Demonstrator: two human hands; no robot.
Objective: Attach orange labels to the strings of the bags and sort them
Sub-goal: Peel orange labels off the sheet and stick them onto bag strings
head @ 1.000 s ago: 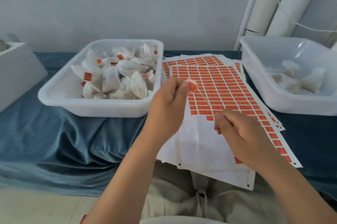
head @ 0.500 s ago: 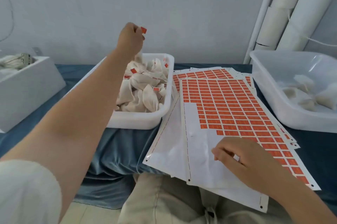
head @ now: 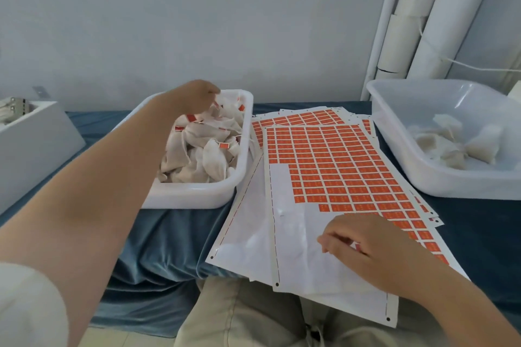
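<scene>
Over the left bin (head: 194,200) the left hand (head: 197,95) hangs, grip unclear, among limp, light bags (head: 208,154) best lifted by their strings; right hand (head: 375,250) rests loosely curled, empty, on the sheet (head: 296,248).

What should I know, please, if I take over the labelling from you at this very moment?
Left hand: over the far end of the left tub, fingers among the labelled bags; whether it grips one is unclear.
Right hand: resting on the top label sheet, fingers curled, near the orange labels.
Done: many bags in the left tub carry labels.
Left: a few unlabelled bags wait in the right tub.
</scene>
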